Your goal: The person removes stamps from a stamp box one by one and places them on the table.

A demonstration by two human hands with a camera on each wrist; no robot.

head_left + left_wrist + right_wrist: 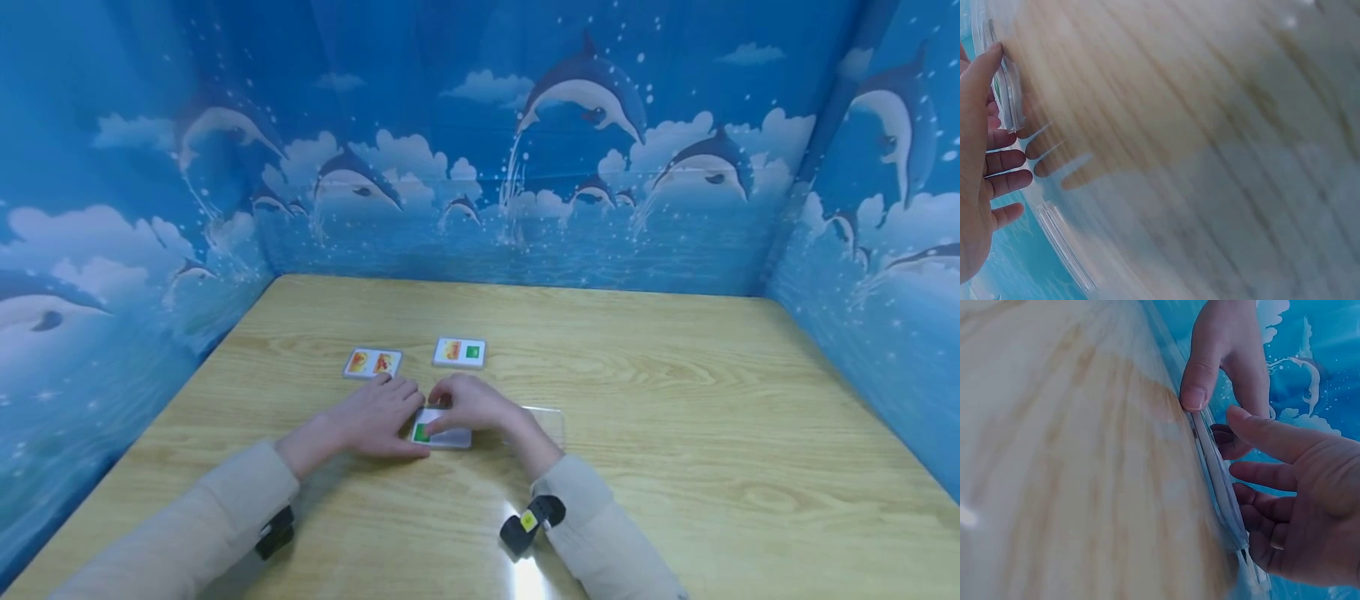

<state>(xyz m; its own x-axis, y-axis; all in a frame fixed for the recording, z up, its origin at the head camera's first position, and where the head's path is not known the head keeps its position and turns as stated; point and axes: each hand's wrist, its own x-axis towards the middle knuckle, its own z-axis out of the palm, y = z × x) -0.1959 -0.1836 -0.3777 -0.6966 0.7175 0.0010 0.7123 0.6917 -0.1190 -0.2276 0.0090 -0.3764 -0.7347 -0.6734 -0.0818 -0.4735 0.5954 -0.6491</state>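
Left hand (378, 417): fingers straight, thumb at near-left edge of white card (453, 438). Right hand (476, 404) over same card, thumb and forefinger apart. Two picture cards (460, 352) beyond; transparent plate (553, 425) just right. Table (675, 375) stretches widest rightward.

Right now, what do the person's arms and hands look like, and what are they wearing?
Both arms wear long, pale beige sleeves: the left sleeve and right sleeve end near the wrists. The left hand and right hand have no gloves. Each arm carries a black wrist device; the right one shows a small yellow marking.
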